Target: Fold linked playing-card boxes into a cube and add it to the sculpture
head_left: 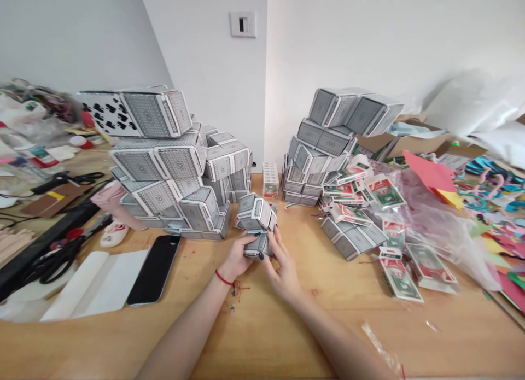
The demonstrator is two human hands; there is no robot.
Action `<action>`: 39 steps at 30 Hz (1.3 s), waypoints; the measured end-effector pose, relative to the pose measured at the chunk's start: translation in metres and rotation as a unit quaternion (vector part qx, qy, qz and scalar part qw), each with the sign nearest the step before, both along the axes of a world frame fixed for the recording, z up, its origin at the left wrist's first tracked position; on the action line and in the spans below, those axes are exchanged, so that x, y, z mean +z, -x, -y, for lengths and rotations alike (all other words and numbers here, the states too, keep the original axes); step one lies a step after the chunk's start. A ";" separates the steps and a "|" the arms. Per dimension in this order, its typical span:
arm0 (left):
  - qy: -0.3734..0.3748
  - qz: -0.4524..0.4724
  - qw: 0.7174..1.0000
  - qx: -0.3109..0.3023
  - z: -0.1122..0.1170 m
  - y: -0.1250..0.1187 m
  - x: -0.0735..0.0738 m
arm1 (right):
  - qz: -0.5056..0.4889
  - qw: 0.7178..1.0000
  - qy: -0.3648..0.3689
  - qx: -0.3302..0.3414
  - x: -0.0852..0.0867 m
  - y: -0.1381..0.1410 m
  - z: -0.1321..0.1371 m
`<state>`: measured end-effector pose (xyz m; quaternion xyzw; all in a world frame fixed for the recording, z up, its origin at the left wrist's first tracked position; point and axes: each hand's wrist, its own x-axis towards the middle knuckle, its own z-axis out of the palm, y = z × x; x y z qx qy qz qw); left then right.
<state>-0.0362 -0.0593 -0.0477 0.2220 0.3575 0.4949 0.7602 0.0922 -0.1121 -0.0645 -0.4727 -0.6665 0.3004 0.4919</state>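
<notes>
Both my hands meet at the middle of the wooden table [262, 320], closed on a small block made of grey patterned playing cards [257, 221]. My left hand [238, 258], with a red thread bracelet at the wrist, grips its lower left side. My right hand [282, 262] pinches the lower right side with fingers bent. The block's upper cubes rise above my fingers. A large pile of similar card blocks [164, 167] stands to the left, and another pile [328, 145] to the right.
A black phone [155, 269] and white sheets [94, 284] lie at the left, with scissors [53, 259] beyond. Card packs [385, 238], plastic wrap [443, 227] and coloured paper [492, 205] crowd the right. A small box [270, 180] stands by the wall.
</notes>
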 end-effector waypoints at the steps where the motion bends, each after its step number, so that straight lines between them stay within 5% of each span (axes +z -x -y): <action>1: 0.002 0.001 1.000 -0.002 0.000 0.000 0.000 | 0.004 1.000 -0.002 -0.002 0.000 0.000 0.000; 22: 0.006 0.007 1.000 0.006 0.000 -0.002 -0.001 | -0.017 0.999 0.025 -0.016 -0.006 0.000 -0.001; 32: -0.021 -0.038 0.999 0.031 -0.001 -0.003 -0.001 | -0.114 0.988 0.094 0.040 -0.012 -0.005 -0.006; 39: -0.022 -0.055 0.997 0.039 -0.003 -0.002 -0.001 | -0.053 0.992 0.090 0.071 -0.007 -0.015 -0.013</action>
